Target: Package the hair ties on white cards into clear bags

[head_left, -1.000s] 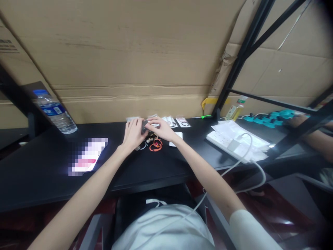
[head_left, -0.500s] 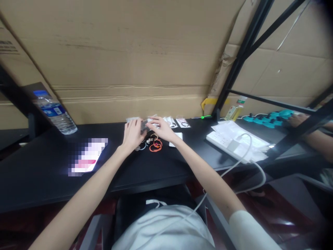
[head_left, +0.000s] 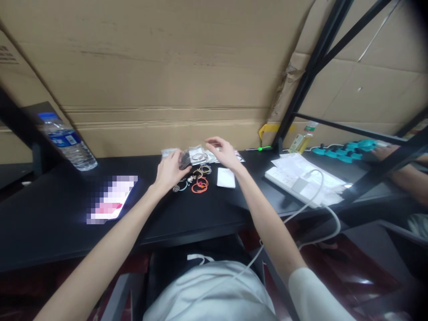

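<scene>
My left hand (head_left: pixel 170 170) is closed around a small dark thing (head_left: pixel 184 159), partly covered by the fingers; its kind cannot be made out. Right beside it lies a clear bag with a ring-shaped band (head_left: pixel 198 155). My right hand (head_left: pixel 223 154) hovers over the other clear bags with its fingers apart and nothing visible in them. Closer to me on the black table are several loose bracelets or hair ties, among them an orange one (head_left: pixel 199 188) and a light blue one (head_left: pixel 183 186). A small white square pad (head_left: pixel 226 178) lies below my right hand.
A lit phone (head_left: pixel 113 198) and a water bottle (head_left: pixel 68 142) are at left. To the right lie a white power strip (head_left: pixel 290 187) with a cable and papers (head_left: pixel 294 166). Behind the black frame (head_left: pixel 310 67), another person's hand (head_left: pixel 384 154) is near teal objects (head_left: pixel 344 151). Cardboard (head_left: pixel 174 67) stands behind the table.
My right hand has moved right and away from my left hand, uncovering the bag with the band and the white pad. My left hand has stayed nearly in place with the dark thing.
</scene>
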The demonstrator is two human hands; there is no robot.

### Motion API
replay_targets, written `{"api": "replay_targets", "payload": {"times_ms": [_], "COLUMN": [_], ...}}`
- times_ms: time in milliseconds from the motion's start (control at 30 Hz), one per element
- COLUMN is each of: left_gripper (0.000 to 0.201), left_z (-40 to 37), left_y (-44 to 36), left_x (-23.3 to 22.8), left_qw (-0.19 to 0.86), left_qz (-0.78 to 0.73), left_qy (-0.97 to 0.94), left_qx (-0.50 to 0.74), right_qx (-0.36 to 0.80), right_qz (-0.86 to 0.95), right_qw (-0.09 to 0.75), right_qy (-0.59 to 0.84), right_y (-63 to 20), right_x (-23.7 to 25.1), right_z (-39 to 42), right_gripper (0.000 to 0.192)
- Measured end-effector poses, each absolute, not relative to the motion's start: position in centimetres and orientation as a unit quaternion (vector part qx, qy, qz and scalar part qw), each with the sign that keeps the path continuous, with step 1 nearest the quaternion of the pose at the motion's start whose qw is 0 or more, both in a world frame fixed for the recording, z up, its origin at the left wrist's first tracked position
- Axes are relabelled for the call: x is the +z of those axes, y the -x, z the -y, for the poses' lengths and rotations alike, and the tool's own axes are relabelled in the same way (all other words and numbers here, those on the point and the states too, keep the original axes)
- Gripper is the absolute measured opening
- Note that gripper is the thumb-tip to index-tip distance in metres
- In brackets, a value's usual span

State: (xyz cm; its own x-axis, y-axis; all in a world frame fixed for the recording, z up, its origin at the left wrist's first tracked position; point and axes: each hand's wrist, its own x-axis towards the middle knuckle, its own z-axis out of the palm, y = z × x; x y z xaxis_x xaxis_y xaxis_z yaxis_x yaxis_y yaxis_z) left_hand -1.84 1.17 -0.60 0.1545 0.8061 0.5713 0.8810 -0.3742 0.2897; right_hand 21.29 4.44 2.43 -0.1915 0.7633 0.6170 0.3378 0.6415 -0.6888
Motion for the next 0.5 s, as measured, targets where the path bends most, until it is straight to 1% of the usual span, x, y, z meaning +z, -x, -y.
{"api": "replay_targets", "payload": {"times_ms": [33,67,100,133,167,200,267,333,433,500], "left_gripper": [0.049,0.052,0.054,0.057,0.059,0.060,0.057,0.051,0.043,0.039], "left_z": [-1.1,-1.0,-0.9,-0.8,-0.8,-0.8,-0.8,-1.0,-1.2,-1.2], "left_y": [1.8,1.7,1.6,1.6,1.5,1.5,1.5,1.6,1.8,1.8], "left_x": [-0.5,-0.4,-0.3,-0.2,-0.2,-0.1,-0.2,-0.3,-0.4,-0.4], "left_qw": [0.054,0.052,0.049,0.046,0.044,0.042,0.045,0.056,0.074,0.078], "left_qz": [0.560,0.564,0.570,0.576,0.580,0.582,0.578,0.569,0.546,0.530], "left_qy": [0.757,0.756,0.754,0.753,0.752,0.753,0.759,0.768,0.785,0.796], "left_qx": [-0.333,-0.328,-0.322,-0.316,-0.310,-0.305,-0.296,-0.289,-0.283,-0.281], "right_qx": [0.191,0.188,0.190,0.194,0.199,0.196,0.198,0.197,0.196,0.196], "right_qz": [0.750,0.772,0.791,0.803,0.805,0.800,0.784,0.771,0.767,0.767], "right_qw": [0.484,0.411,0.318,0.221,0.145,0.107,0.057,0.032,0.018,0.027], "right_qy": [0.409,0.447,0.486,0.519,0.540,0.557,0.585,0.604,0.611,0.610], "right_y": [-22.5,-23.8,-25.1,-26.3,-27.4,-28.2,-29.1,-29.3,-29.1,-29.0], "right_x": [2.7,2.9,2.9,2.9,2.7,2.5,2.1,1.7,1.4,1.3], "right_z": [-4.8,-5.2,-5.5,-5.8,-6.1,-6.3,-6.6,-6.8,-7.1,-7.2], "right_gripper": [0.029,0.032,0.035,0.042,0.050,0.058,0.067,0.068,0.055,0.048]}}
